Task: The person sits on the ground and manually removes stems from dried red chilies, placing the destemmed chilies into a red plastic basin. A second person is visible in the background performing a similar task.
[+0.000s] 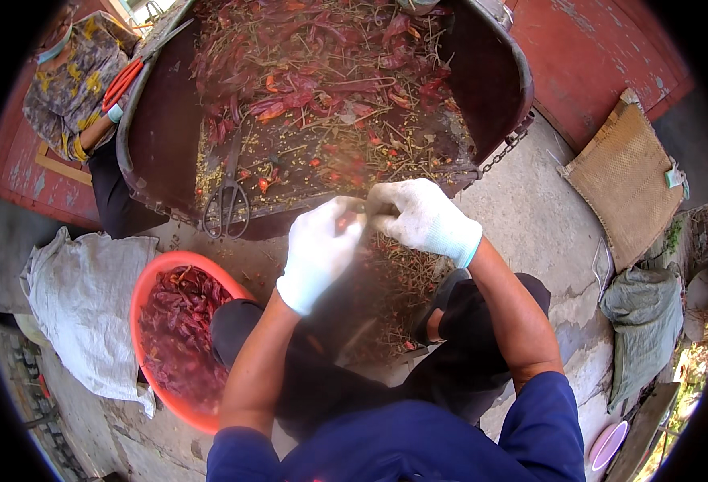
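Observation:
Both hands wear white gloves and meet at the near edge of a dark trough (161, 112) strewn with dried red chillies (293, 100), stalks and seeds. My left hand (318, 253) has its fingers curled, touching or nearly touching my right hand (418, 221), whose fingers are also bent together. What they hold between them is blurred and too small to name. Metal scissors (233, 207) lie on the trough's edge left of my hands. An orange basin (143, 329) of red chillies sits beside my left leg.
A co-worker (73, 96) sits at upper left beside red-handled shears (122, 84). A white sack (73, 313) lies left of the basin. At right are a woven mat (619, 181), a green sack (643, 321), a hanging chain (506, 149) and a small pink basin (607, 442).

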Tool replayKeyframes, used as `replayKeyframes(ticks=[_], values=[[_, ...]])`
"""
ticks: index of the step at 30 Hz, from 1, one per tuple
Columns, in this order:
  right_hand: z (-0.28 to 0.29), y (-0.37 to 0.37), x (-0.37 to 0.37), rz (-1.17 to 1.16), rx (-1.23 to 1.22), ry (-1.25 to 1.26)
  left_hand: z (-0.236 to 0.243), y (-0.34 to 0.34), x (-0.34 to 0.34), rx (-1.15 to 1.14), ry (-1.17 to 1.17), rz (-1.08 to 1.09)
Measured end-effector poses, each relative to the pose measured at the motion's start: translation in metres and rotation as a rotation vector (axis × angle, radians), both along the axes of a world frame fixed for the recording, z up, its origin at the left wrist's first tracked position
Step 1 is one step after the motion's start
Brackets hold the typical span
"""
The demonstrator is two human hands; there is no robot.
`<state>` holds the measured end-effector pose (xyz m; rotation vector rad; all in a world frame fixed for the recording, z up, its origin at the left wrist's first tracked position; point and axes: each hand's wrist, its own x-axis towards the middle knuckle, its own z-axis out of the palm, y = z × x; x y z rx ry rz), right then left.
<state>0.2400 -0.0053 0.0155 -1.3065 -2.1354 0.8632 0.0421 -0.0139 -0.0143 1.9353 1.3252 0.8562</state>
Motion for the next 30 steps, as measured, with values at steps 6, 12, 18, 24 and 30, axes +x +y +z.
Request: replayKeyframes(ticks=[6, 12, 18, 24, 30], values=[[0.004, 0.0, -0.001, -0.01, -0.035, 0.018, 0.002, 0.0, -0.001, 0.012, -0.024, 0.002], [0.005, -0.001, -0.002, -0.038, -0.064, 0.078, 0.005, 0.0, -0.001, 0.012, -0.035, 0.01], [0.013, 0.0, -0.004, -0.049, -0.102, 0.177, 0.022, 0.0, -0.001, -0.152, -0.246, 0.054], [0.012, 0.0, 0.0, -0.059, -0.16, 0.347, 0.023, 0.004, -0.005, -0.099, -0.351, 0.037], [0.013, -0.002, 0.008, -0.084, -0.221, 0.54, 0.017, 0.011, -0.014, -0.165, -0.423, 0.083]])
